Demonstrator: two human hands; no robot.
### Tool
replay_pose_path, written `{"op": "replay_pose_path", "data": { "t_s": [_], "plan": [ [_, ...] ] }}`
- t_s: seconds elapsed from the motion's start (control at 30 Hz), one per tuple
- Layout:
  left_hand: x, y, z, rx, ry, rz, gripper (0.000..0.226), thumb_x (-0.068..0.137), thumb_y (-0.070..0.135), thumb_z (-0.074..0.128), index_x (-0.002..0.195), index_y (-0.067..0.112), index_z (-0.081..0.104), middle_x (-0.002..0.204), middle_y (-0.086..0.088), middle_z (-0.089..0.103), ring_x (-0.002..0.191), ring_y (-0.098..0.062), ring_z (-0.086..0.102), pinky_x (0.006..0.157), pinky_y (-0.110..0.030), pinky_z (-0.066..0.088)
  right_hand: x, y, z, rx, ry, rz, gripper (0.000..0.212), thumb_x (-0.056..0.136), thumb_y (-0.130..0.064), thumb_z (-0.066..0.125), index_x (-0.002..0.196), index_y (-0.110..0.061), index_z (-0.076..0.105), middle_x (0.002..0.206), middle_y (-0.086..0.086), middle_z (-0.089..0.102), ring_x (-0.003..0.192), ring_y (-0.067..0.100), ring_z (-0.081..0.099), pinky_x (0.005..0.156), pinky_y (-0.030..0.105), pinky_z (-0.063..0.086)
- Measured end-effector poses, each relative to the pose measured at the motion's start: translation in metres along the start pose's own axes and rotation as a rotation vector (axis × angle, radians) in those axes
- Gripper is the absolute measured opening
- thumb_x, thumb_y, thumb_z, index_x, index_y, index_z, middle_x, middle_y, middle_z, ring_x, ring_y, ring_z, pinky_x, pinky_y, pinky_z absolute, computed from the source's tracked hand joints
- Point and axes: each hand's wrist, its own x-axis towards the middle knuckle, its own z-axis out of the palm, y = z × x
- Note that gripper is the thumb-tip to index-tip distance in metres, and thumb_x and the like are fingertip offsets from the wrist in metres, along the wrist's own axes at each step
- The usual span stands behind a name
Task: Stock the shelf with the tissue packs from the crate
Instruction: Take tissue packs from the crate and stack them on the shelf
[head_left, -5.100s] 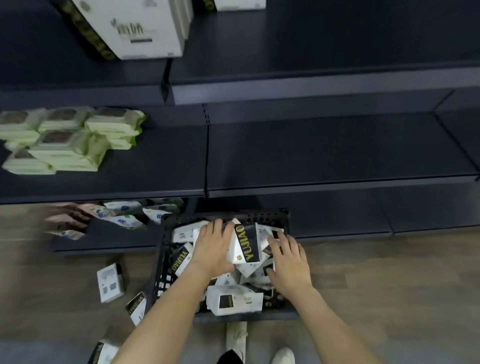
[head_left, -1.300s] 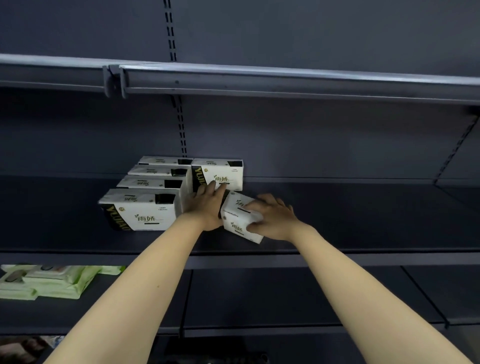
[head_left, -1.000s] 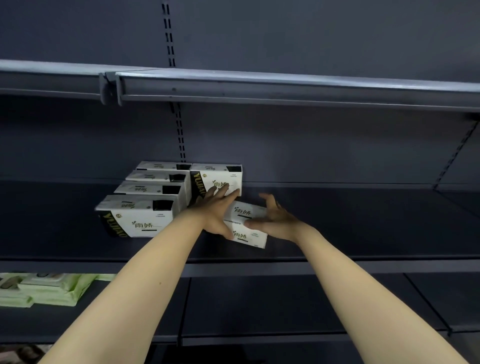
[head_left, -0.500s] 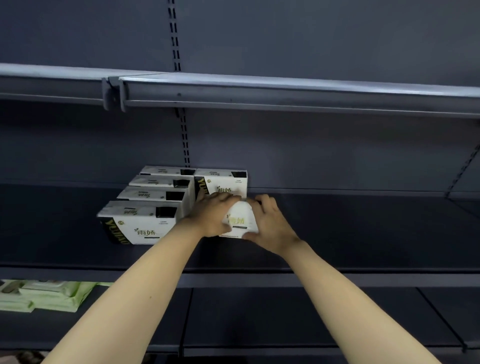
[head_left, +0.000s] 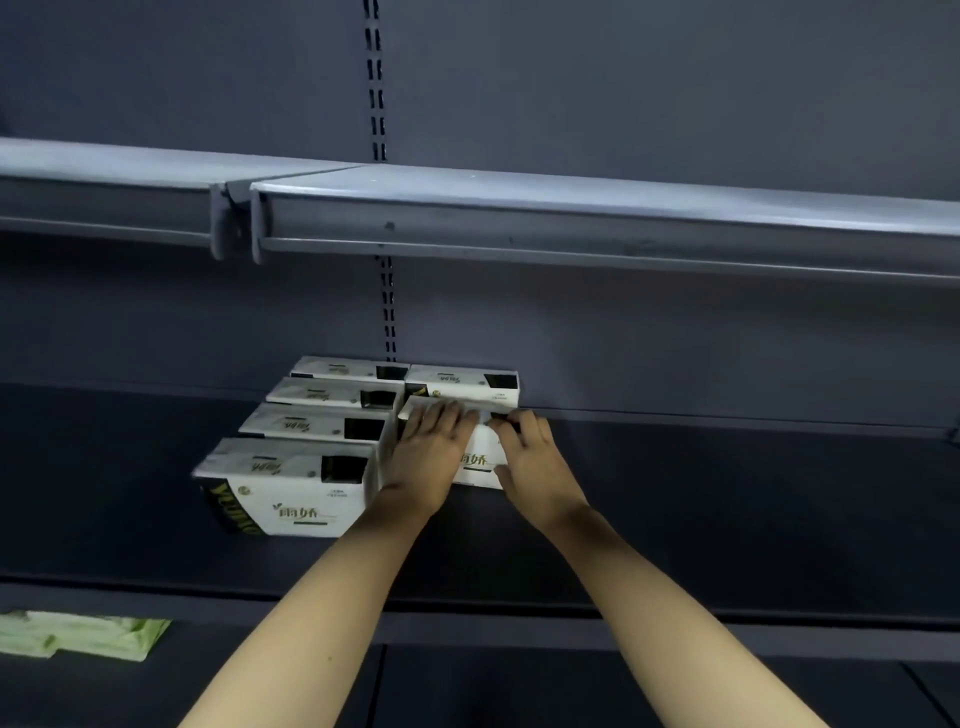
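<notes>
Now squared up: tissue pack (head_left: 480, 460), white with green lettering, standing upright on the dark shelf (head_left: 727, 509), second in the right-hand column, directly in front of the rear pack (head_left: 462, 384) at the back wall. A second ago it lay tilted and askew between the hands; half a second ago it was being turned upright; it now sits parallel to its neighbours.

Left hand (head_left: 428, 457): fingers fairly straight, laid over the pack's top and left face, pressing rather than clasping. Grip relaxed, holding nothing.

Right hand (head_left: 535, 462): fingers extended along the top right edge, thumb low on the front face; steadying, not clenched.

Left-hand column (head_left: 306, 457): four packs deep, front pack showing its black and gold end. Unchanged across the last second.

Green wipes (head_left: 83, 634): on the lower shelf, far left, not part of this job.

Crate: out of view, below the frame.

Assessment: this pack appears placed or nearly so, wanting at most a final push back. The right column looks two short of the left, and the shelf has much bare run to the right, so the stocking seems far from finished.
</notes>
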Motion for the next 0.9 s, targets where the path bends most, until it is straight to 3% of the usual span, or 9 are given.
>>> {"op": "replay_pose_path", "data": {
  "t_s": [0.13,0.47,0.57,0.67,0.77,0.9],
  "plan": [
    [0.01,-0.006,0.007,-0.015,0.01,-0.042,0.068,0.092,0.008,0.045,0.149,0.023,0.012,0.155,-0.002,0.012,0.144,-0.024,0.009,0.116,-0.043,0.014,0.015,0.004,0.006,-0.023,-0.038,0.008,0.055,0.084,-0.003,0.059,0.135,-0.011,0.042,0.137,0.008,0.032,0.123,0.023,0.032,0.097,0.029,0.041],
    [0.025,-0.014,0.014,-0.019,0.03,0.012,0.069,0.092,0.005,0.045,0.15,0.018,0.01,0.155,-0.006,0.011,0.145,-0.023,0.004,0.116,-0.041,-0.005,0.032,0.013,0.022,-0.067,0.0,0.016,0.053,0.076,0.004,0.065,0.126,-0.007,0.05,0.129,0.014,0.043,0.116,0.029,0.041,0.092,0.034,0.046],
    [0.024,-0.014,0.015,-0.013,0.043,0.016,0.071,0.091,0.005,0.048,0.15,0.017,0.01,0.155,-0.007,0.012,0.145,-0.024,0.003,0.116,-0.04,-0.007,0.032,0.011,0.023,-0.089,0.006,0.023,0.054,0.076,0.003,0.066,0.126,-0.008,0.051,0.13,0.013,0.043,0.117,0.028,0.042,0.089,0.033,0.047],
    [0.024,-0.016,0.016,-0.018,0.007,0.015,0.075,0.091,0.005,0.049,0.151,0.02,0.006,0.156,-0.008,0.008,0.145,-0.026,0.001,0.117,-0.042,-0.003,0.028,0.003,0.021,-0.168,0.087,0.063,0.055,0.063,-0.002,0.078,0.114,-0.011,0.059,0.116,0.011,0.055,0.106,0.028,0.053,0.081,0.035,0.05],
    [0.016,-0.02,0.019,-0.03,-0.003,-0.014,0.084,0.091,0.001,0.049,0.151,0.023,-0.005,0.157,-0.009,-0.005,0.145,-0.028,-0.007,0.118,-0.047,0.01,0.021,-0.007,0.021,-0.235,0.148,0.133,0.061,0.055,-0.009,0.084,0.112,-0.015,0.063,0.112,0.008,0.06,0.106,0.028,0.057,0.09,0.041,0.047],
    [-0.003,-0.015,0.011,0.004,0.056,-0.036,0.084,0.09,-0.004,0.042,0.15,0.017,-0.013,0.158,-0.009,-0.012,0.145,-0.027,-0.011,0.116,-0.044,0.005,0.006,-0.018,0.015,-0.222,0.183,0.21,0.072,0.052,-0.009,0.086,0.119,-0.01,0.059,0.122,0.013,0.058,0.115,0.035,0.055,0.097,0.048,0.043]
  ]
}}
